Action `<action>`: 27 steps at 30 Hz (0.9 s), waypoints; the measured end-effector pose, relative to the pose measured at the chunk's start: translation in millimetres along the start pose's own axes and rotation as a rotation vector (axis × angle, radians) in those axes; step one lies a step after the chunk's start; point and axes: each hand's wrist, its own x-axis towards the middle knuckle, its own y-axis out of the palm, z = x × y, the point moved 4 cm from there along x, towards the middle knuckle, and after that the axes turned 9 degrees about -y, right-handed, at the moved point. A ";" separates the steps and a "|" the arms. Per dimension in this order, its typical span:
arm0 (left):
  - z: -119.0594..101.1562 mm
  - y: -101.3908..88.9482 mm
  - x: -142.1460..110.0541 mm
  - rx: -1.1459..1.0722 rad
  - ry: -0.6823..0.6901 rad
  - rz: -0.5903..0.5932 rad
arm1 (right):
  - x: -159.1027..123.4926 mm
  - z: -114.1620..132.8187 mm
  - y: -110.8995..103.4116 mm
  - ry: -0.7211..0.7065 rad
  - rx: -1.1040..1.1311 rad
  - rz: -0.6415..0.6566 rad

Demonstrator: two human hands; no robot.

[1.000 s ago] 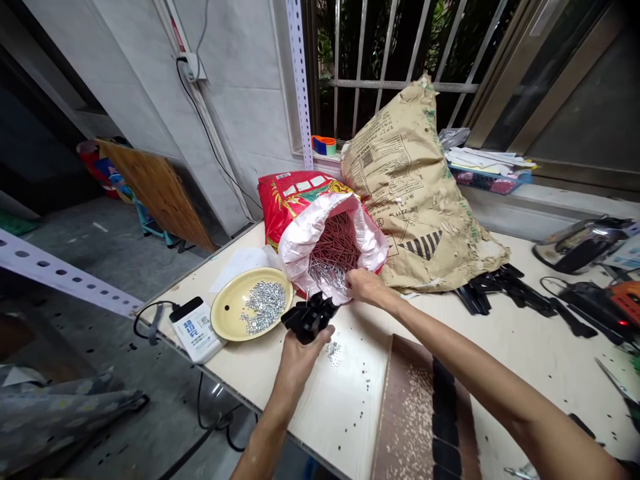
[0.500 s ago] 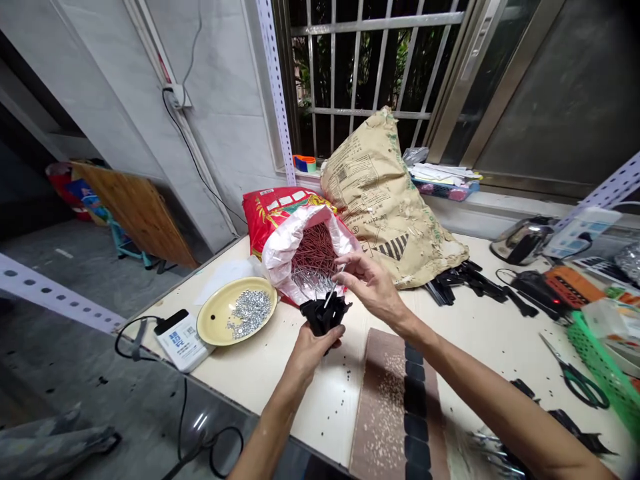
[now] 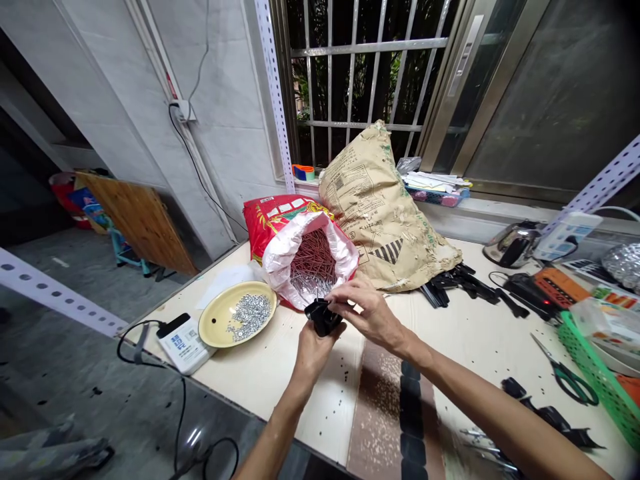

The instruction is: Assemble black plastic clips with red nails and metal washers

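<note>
My left hand (image 3: pixel 313 347) is closed around a black plastic part (image 3: pixel 323 316), held just above the table (image 3: pixel 280 367). My right hand (image 3: pixel 367 311) is curled over the top of that part, its fingertips pinched at it; a thin nail seen in it earlier is now hidden. Directly behind them lies an open red-and-white bag (image 3: pixel 280 257) full of long red-shanked nails (image 3: pixel 314 259). To the left sits a yellow plate (image 3: pixel 213 327) holding a heap of small silver nuts (image 3: pixel 249 311).
A torn brown paper sack (image 3: pixel 380 213) leans behind. Black plastic parts (image 3: pixel 460 283) are scattered at right, near a kettle (image 3: pixel 513 245), green-handled scissors (image 3: pixel 567 380) and a green basket (image 3: pixel 595 373). A white charger (image 3: pixel 183 343) with a cable lies by the table's left edge.
My right hand drew a nail out of the bag, carried it to the black part and now closes down over it. The view tilted up and rightward.
</note>
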 end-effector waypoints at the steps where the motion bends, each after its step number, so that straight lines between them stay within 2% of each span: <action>1: -2.2 -0.9 -0.3 -0.002 0.014 -0.016 | -2.3 1.0 0.0 -0.010 -0.016 0.006; 4: -9.5 -3.6 -3.6 -0.066 0.002 -0.021 | -12.6 -1.7 -7.7 0.036 -0.040 -0.104; 7: -14.7 -8.3 -6.5 -0.055 -0.008 -0.083 | -29.6 -13.9 -16.3 0.188 0.009 -0.285; 10: -14.2 -10.8 -2.9 0.000 0.078 -0.165 | -47.4 -27.4 -15.0 0.317 0.071 -0.361; 15: 0.2 -12.7 13.8 -0.016 0.216 -0.274 | -67.3 -39.9 -10.6 0.468 0.123 -0.477; 18: 8.8 -17.3 17.6 -0.003 0.228 -0.327 | -71.4 -43.4 -9.0 0.508 0.169 -0.500; 22: 14.6 -23.5 14.5 0.080 0.221 -0.302 | -71.4 -47.7 -7.3 0.525 0.203 -0.497; 25: 13.8 -29.5 11.8 0.055 0.184 -0.328 | -69.1 -48.8 -4.3 0.537 0.209 -0.478; 27: 10.8 -30.2 11.7 0.046 0.194 -0.300 | -67.5 -47.7 -1.3 0.542 0.213 -0.457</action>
